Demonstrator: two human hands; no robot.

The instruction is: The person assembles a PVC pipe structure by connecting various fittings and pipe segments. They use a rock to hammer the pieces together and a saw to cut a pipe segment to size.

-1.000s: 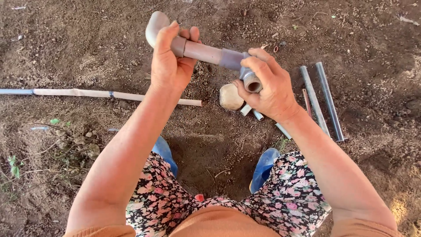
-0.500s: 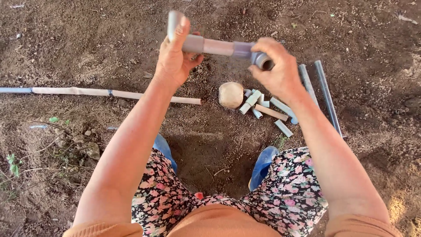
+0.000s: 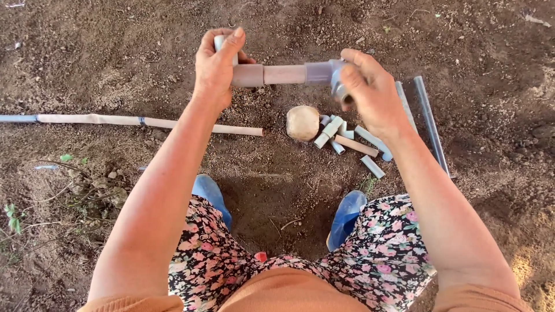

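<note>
The left hand point(image 3: 217, 63) is closed around one end of a short grey pipe point(image 3: 283, 74), held level above the bare soil; the right hand point(image 3: 370, 92) grips the elbow fitting point(image 3: 334, 74) on the other end; the step looks like seating or twisting that fitting onto the pipe, which calls for a firm counter-turn of both wrists; below lie cut pipe offcuts point(image 3: 347, 138) beside a round pale stone point(image 3: 303, 122); no packages, labels or signs show.

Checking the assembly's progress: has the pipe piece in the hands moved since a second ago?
Yes. The pipe piece has levelled out from a slant, its right end risen farther above the round stone.
</note>
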